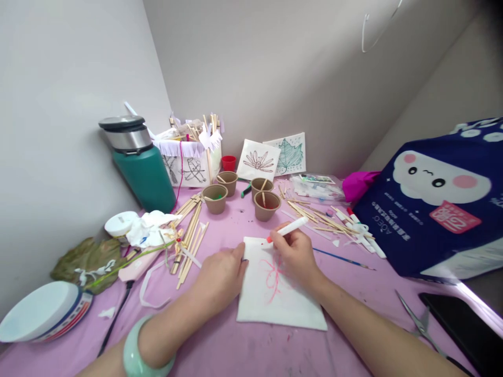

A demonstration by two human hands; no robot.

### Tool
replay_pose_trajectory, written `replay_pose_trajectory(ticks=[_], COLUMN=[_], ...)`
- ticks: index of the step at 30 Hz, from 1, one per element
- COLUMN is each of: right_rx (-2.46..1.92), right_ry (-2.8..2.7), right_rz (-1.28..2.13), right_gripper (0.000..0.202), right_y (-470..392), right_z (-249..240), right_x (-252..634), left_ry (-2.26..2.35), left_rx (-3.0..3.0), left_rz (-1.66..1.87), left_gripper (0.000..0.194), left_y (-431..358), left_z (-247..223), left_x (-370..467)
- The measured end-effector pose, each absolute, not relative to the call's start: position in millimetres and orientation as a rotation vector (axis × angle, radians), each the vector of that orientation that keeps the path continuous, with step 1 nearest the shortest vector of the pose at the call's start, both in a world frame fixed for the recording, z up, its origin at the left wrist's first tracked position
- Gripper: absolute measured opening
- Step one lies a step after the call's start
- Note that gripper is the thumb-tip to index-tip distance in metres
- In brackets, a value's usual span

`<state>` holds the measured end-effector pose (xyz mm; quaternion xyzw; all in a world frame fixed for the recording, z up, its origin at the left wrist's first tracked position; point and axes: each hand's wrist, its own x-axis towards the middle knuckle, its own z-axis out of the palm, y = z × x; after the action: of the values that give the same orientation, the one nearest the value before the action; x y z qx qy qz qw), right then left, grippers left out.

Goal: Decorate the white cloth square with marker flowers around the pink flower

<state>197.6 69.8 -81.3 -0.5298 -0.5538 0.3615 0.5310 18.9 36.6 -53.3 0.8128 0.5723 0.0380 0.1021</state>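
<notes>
1. Near left corner of the counter (212,351): bowl (39,311), tilted. Pink tool (135,267) and its dark cord lie just inward.
2. Far left: green bottle (145,178), upright.
3. Loose sticks (190,241) between bottle and left hand; they crowd that side, could roll if the forearm swings out.
4. Left hand (223,275): fingers bunched, thumb side at the sheet's upper left edge. Can't tell if grip pinches or only presses. Light pressure could let the sheet skid, bending a line.
5. White sheet (283,309): flat, near edge's middle, red lines on it. Right hand sits over its upper right part; dragging across fresh ink might smear it.
6. Brown cup (267,207), red inside, stick in it: close beyond the sheet. Knuckle bump could tip it, spill onto sheet.
7. Right hand (294,251): grip closed round marker (291,229), red tip down by sheet's top edge; contact unclear. Overshoot could mark the counter.
8. Brush (341,257) right of sheet, just beyond right forearm.
9. Near right corner: scissors (422,327), blades open, beside right forearm; sideways elbow could catch them.
</notes>
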Motion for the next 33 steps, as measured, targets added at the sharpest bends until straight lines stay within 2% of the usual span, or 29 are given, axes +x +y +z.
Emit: replay_pose_trajectory(ticks=[7,13,18,33], right_rx=[-1.176,-1.187,-1.227,-1.287], right_ry=[-0.933,-1.278,-1.572,-1.659], right_rz=[0.813,0.883,0.792,0.718], right_gripper=[0.022,0.019,0.014,0.017], right_y=[93.8,72.2,59.6,60.1], right_z=[-65.4,-73.6,-80.4,-80.5], right_x=[226.1,209.2,196.2,195.8], left_ry=[1.682,1.694,1.694,1.702], left_rx=[2.393,2.393,2.388,2.372], left_rz=[0.089,0.085,0.069,0.03], left_gripper=[0.021,0.024,0.025,0.025], left_y=[36.9,36.4,36.2,35.8], left_z=[-53.2,-51.9,-52.9,-49.3], left_x=[17.3,19.2,19.8,20.2])
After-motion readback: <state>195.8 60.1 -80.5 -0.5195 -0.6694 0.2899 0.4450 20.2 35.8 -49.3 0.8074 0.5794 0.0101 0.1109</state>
